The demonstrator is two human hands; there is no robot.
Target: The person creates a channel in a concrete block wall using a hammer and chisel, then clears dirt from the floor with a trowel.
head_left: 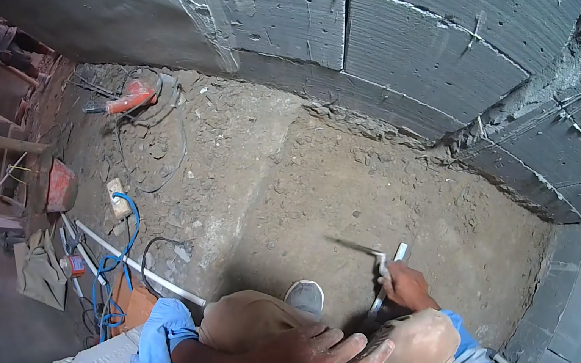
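Note:
My left hand rests across my tan-trousered knees, palm down, its fingers stretched out and holding nothing. Lower right of centre, my right hand is closed around the handle of a trowel-like tool, whose thin blade points left above the dirt floor and is partly blurred. Beside that hand a pale metal bar runs downward, partly hidden behind the fingers; whether the hand also grips it I cannot tell. A grey shoe shows between the knees.
Grey block walls stand ahead and at right. On the left are an orange power tool with a cable, a red bucket, a socket block with blue cable and a white pipe. Another person is at far left.

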